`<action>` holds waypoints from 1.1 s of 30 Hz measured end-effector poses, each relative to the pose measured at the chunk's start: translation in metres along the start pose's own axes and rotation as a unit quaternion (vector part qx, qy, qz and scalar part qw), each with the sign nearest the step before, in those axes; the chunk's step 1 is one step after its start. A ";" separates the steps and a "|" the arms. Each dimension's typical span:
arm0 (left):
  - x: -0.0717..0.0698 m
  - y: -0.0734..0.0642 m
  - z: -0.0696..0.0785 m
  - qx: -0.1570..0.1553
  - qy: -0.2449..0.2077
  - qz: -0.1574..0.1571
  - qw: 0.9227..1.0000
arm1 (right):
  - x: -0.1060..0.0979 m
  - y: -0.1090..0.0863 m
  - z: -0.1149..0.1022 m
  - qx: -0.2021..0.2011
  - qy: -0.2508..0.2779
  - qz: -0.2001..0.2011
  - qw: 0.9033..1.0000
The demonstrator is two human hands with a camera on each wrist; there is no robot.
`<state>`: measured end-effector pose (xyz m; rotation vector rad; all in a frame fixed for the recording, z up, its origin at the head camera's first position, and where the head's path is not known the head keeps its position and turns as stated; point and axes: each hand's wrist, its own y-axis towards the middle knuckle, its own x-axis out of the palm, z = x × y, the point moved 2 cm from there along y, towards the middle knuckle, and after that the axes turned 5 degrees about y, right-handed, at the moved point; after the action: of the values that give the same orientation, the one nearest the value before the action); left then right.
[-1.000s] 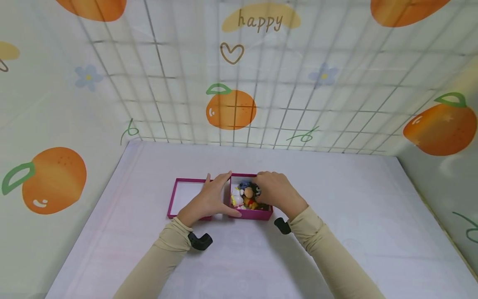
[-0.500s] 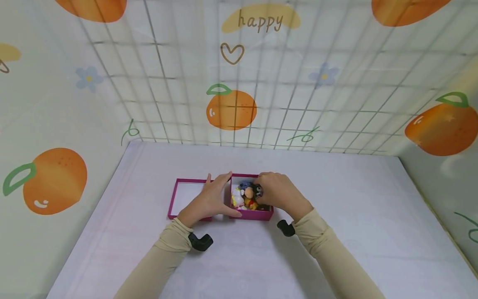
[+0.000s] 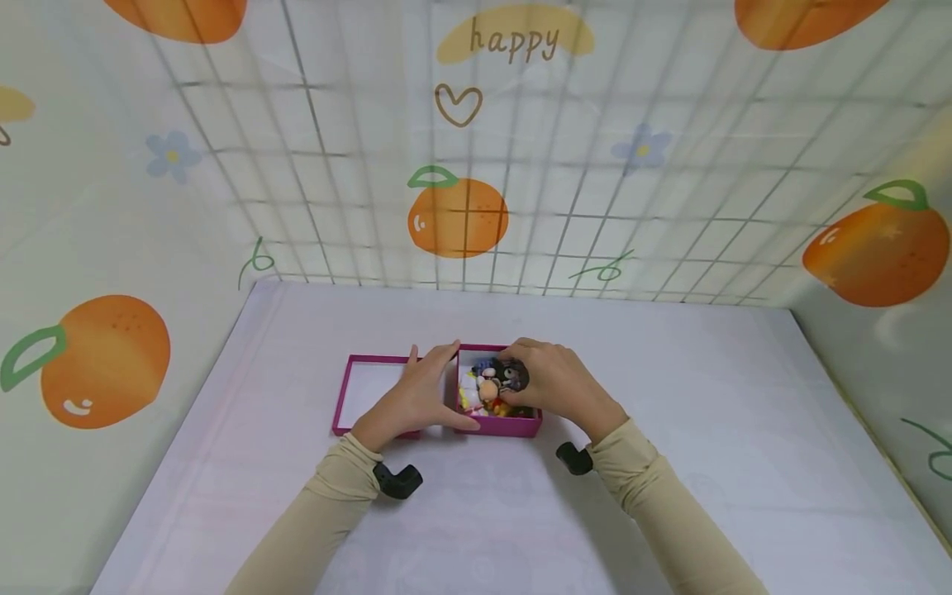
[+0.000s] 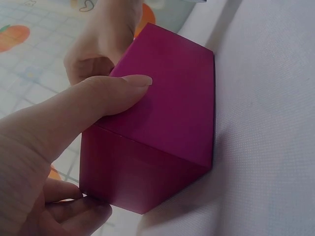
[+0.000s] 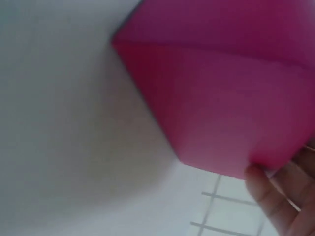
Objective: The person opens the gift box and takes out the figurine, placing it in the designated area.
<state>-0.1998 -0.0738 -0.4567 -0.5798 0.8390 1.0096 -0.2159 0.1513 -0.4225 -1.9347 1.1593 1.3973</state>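
Note:
A magenta box (image 3: 506, 426) with a white inside holds several small cartoon figurines, among them a white-and-yellow one (image 3: 470, 390). My left hand (image 3: 416, 397) grips its left end, thumb on the near wall and fingers round the far corner; the left wrist view shows the thumb (image 4: 130, 87) flat on the magenta wall. Over the box's right side, my right hand (image 3: 561, 384) pinches a dark figurine (image 3: 515, 373) that stands tilted among the others. Its lower part is hidden. Fingers (image 5: 268, 194) show at the box's edge in the right wrist view.
Left of the box, partly under my left hand, lies the matching lid (image 3: 345, 397), white side up with a magenta rim. All this is on a white-covered table (image 3: 669, 430). A curtain with orange prints (image 3: 457, 219) hangs behind.
The dark figurine has come up and tilted into fuller view between the right hand's fingers. That hand has shifted slightly. The left hand and the box stay in place.

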 end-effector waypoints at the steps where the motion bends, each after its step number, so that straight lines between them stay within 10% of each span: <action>1: 0.000 0.000 0.000 0.000 0.000 0.001 1.000 | 0.001 0.000 0.000 0.003 0.007 0.002 1.000; 15: -0.001 0.001 0.002 -0.003 -0.005 0.000 1.000 | -0.006 -0.002 0.005 -0.013 0.078 -0.066 0.995; 33: -0.001 0.000 0.001 -0.009 -0.001 0.003 1.000 | 0.002 -0.003 0.013 -0.055 0.104 0.011 0.993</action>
<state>-0.1995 -0.0730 -0.4553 -0.5914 0.8307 1.0239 -0.2195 0.1625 -0.4296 -2.1951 1.2234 1.3194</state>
